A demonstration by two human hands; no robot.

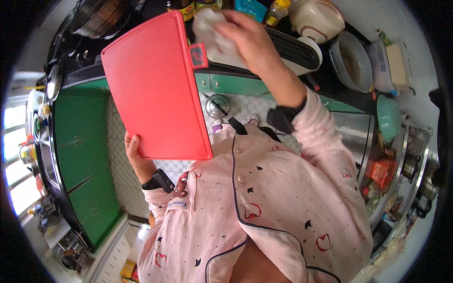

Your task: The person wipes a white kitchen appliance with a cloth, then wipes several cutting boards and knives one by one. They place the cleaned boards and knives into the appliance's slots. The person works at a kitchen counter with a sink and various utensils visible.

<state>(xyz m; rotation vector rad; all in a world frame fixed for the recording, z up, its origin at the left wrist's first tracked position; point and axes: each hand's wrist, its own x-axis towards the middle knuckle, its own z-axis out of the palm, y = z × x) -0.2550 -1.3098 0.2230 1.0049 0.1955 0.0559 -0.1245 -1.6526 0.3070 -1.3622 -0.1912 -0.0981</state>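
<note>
A red plastic cutting board (155,92) is held up and tilted before my chest, with a tab at its right edge. My left hand (133,148) grips its lower left edge, thumb over the front face; the other fingers are mostly hidden behind it. To the board's upper right, my right hand (246,39) closes on a crumpled white cloth or paper wad (214,32). This wad is blurred and sits just off the board's tab. Behind the right wrist stands a white holder with a dark slotted top (293,49) on the black countertop.
A wok (101,17) sits on the stove at upper left. Sauce bottles, a rice cooker (316,19) and a grey basin (352,62) line the counter. On the floor stands a metal kettle (217,106). Green cabinets (85,141) run along the left, a metal shelf rack along the right.
</note>
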